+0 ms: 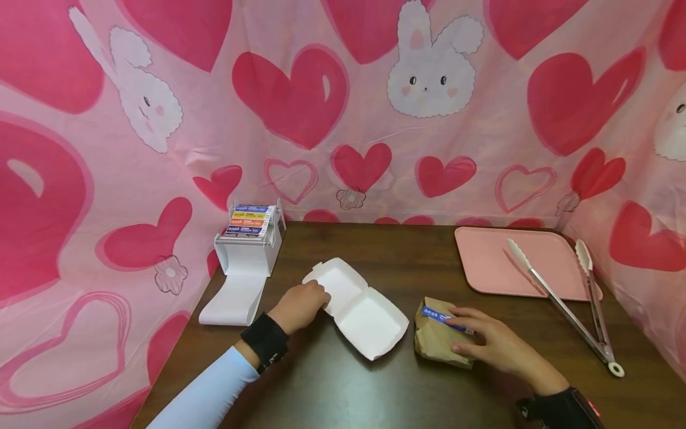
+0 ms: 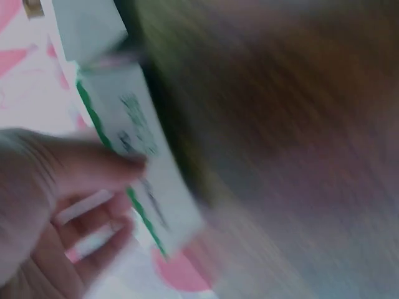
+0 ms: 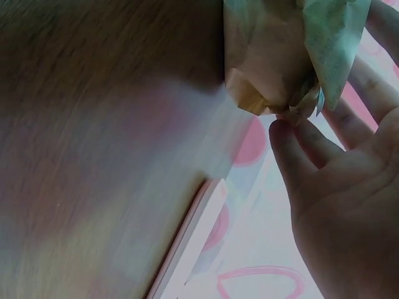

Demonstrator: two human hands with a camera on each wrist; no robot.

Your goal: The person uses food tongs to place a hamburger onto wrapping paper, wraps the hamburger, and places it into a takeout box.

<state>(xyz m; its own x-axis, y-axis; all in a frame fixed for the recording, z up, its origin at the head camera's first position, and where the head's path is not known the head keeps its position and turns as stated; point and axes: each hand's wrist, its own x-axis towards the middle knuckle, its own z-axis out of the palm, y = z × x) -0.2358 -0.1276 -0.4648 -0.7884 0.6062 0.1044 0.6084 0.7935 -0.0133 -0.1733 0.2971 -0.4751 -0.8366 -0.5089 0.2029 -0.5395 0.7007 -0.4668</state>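
A white hinged takeout box (image 1: 371,322) lies opened flat on the table, both halves facing up. My left hand (image 1: 304,305) pinches the wall of its far-left half. In the left wrist view the thumb (image 2: 112,163) presses a white side panel (image 2: 134,118) with a green wavy edge and blurred print. To the right of the box sits a package wrapped in brown paper (image 1: 436,339), closed with a blue printed label (image 1: 435,314). My right hand (image 1: 495,345) touches its right side, fingers spread and fairly straight, the thumb at a folded paper end (image 3: 299,106).
A label dispenser (image 1: 250,235) stands at the back left, its white backing strip (image 1: 233,301) trailing onto the table. At the back right lies a pink tray (image 1: 488,268), with metal tongs (image 1: 568,316) resting across it and over its near edge. A heart-and-rabbit-patterned cloth (image 1: 370,119) surrounds the table.
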